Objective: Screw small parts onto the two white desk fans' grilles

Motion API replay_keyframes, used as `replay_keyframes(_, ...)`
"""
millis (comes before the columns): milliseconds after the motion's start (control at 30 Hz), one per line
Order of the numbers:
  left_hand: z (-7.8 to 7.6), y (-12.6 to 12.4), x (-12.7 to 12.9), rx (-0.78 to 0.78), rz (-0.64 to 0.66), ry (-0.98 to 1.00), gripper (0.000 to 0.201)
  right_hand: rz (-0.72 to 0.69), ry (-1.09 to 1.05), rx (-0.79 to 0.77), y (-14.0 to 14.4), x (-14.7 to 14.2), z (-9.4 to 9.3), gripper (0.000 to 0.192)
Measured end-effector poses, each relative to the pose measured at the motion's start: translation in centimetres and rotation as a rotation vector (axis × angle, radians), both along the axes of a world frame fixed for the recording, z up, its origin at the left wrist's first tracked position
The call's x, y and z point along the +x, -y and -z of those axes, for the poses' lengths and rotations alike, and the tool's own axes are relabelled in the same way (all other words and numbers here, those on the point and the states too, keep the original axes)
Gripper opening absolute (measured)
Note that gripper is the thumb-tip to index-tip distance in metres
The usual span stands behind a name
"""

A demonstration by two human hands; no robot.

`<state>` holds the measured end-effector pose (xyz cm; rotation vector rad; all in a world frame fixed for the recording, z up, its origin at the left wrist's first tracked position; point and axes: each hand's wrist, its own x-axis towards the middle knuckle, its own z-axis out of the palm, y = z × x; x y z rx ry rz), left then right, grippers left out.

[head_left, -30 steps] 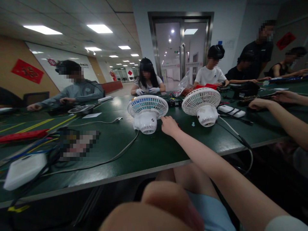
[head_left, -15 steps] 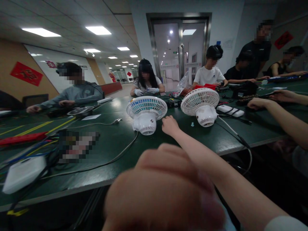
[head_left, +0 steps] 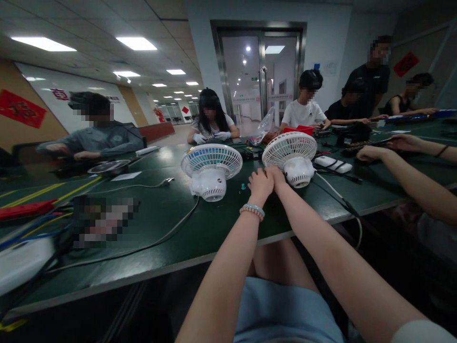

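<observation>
My left hand, with a bead bracelet on its wrist, and my right hand are stretched out and pressed together over the green table. They meet between two small white desk fans: one fan to their left, the other fan just behind and right, close to my right hand. Both hands have curled fingers, and anything between them is hidden. A tiny teal part lies on the table left of my left hand.
A grey cable runs from the left fan towards a white box and tangled wires at the near left. A neighbour's arms reach over the table at right. Several people sit along the far side. A white power strip lies behind the right fan.
My left hand, which was close in front of the camera, has gone out to meet my right hand. The right hand shifted right, from beside the left fan towards the right fan.
</observation>
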<state>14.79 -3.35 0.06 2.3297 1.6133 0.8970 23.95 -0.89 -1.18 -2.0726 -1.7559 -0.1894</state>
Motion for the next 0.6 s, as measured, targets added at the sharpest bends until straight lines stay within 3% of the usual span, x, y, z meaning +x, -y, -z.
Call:
replay_keyframes(100,1.2,-0.4,-0.4,0.119,0.059,-0.093,0.038,0.050,-0.031,-0.019,-0.5,0.6,0.6,0.028)
replay_keyframes(200,1.6,-0.6,-1.1,0.141,0.097,-0.193,0.034,0.092,-0.059,-0.021,-0.9,0.6,1.3,0.026)
replay_keyframes(400,2.2,-1.5,-1.7,0.049,0.100,-0.283,0.032,0.131,-0.138,0.017,-1.5,0.8,3.0,0.027)
replay_keyframes(600,2.2,-3.8,-2.6,-0.078,-0.027,-0.310,0.033,0.150,-0.216,0.037,-2.4,1.3,4.1,0.026)
